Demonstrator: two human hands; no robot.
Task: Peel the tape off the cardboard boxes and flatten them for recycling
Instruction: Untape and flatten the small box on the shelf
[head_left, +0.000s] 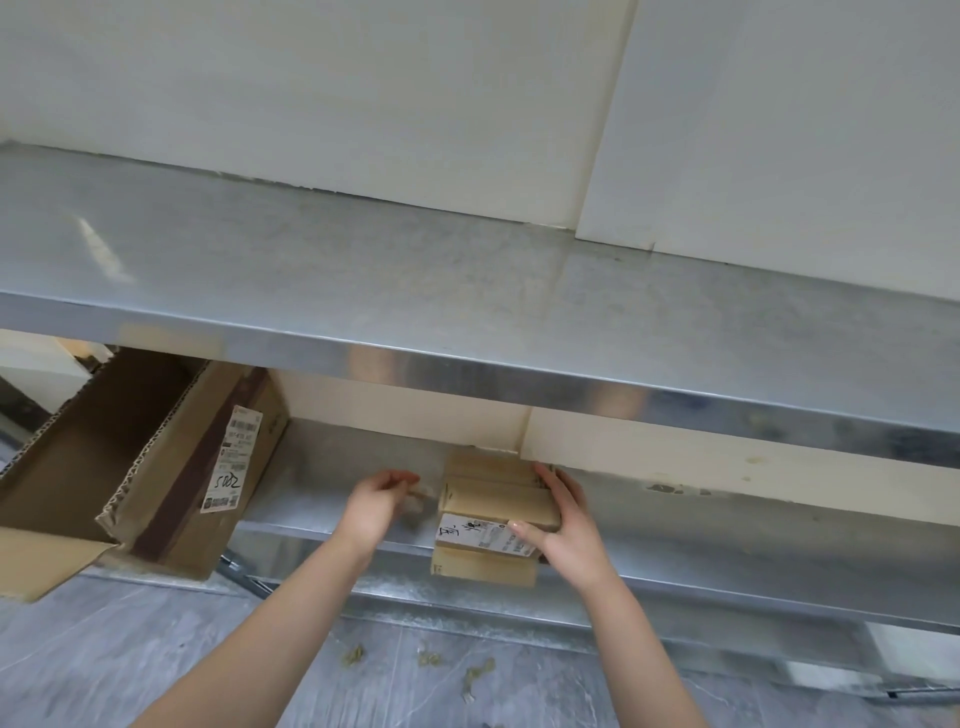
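Blur on the left hand (382, 500), its pinch unclear; right hand (563, 526) hides one end of the small box (493, 500); big box (78, 452) cut by the left edge.

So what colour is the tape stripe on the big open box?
The tape stripe is dark brown; the head view shows it.
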